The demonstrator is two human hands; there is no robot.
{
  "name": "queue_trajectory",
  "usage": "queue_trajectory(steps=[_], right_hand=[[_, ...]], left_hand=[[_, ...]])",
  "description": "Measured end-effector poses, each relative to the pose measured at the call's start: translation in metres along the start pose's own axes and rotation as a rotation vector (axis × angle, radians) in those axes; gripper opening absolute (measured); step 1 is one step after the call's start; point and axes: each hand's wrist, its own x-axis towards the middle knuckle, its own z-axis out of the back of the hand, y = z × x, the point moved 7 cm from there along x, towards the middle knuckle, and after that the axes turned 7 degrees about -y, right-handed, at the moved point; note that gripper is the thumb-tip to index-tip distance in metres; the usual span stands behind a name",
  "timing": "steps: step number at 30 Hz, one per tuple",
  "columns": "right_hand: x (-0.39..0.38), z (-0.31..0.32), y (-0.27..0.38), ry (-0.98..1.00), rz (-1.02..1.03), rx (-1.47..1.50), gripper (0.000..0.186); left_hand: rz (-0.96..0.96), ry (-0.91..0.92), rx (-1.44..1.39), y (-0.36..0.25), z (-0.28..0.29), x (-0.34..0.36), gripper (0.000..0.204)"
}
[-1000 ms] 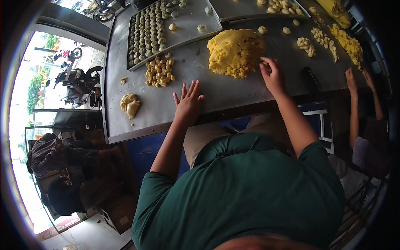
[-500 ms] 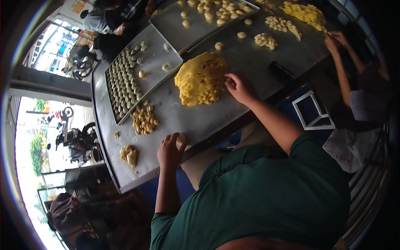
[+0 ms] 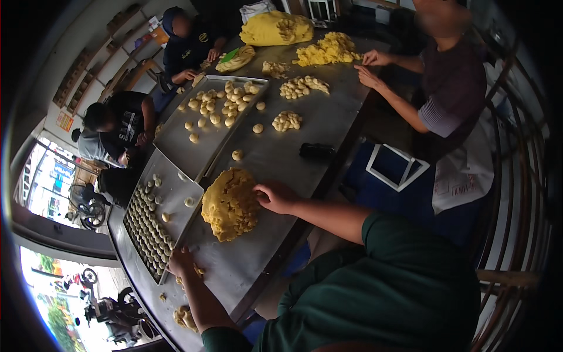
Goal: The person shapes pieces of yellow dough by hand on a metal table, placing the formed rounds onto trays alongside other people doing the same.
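Note:
A large yellow, crumbly mass of paste (image 3: 227,210) sits on the metal table in front of me. My right hand (image 3: 277,198) is at its right edge, fingers curled in and tips pressed to the paste. Farther left, my left hand (image 3: 183,263) has come to the near corner of a tray (image 3: 189,230) with rows of small pale dough balls (image 3: 146,230). Its fingers are bent together; whatever they hold is hidden. Beneath that hand and wrist, a pile of small dough pieces (image 3: 199,271) is mostly covered. A smooth dough lump (image 3: 185,317) lies beside my left forearm.
A second tray (image 3: 176,141) bears larger dough balls. Beyond it are crumbled yellow paste (image 3: 328,49), a big yellow block (image 3: 275,28) and a black object (image 3: 317,151). A co-worker's hands (image 3: 370,67) work at the right; two more people stand across the table.
My left hand has gone from the table's near edge to the tray corner; the pale dough piece at its fingers no longer shows. My right hand stays at the paste. The view has swung toward the table's far end.

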Motion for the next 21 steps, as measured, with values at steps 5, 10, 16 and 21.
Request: queue_trajectory(steps=[5, 10, 16, 21], right_hand=[[0.002, -0.005, 0.010, -0.023, 0.043, 0.017, 0.032], [0.003, 0.002, 0.001, -0.101, 0.017, 0.027, 0.028], [0.028, -0.021, 0.017, -0.320, 0.140, -0.170, 0.023], [-0.001, -0.015, 0.026, 0.086, 0.340, -0.440, 0.024]], left_hand=[[0.052, 0.018, 0.142, 0.026, -0.014, 0.014, 0.041], [0.058, -0.280, -0.561, 0.012, 0.027, -0.028, 0.020], [-0.206, -0.276, -0.776, -0.027, 0.052, -0.163, 0.013], [-0.224, -0.304, -0.616, -0.042, 0.061, -0.198, 0.022]])
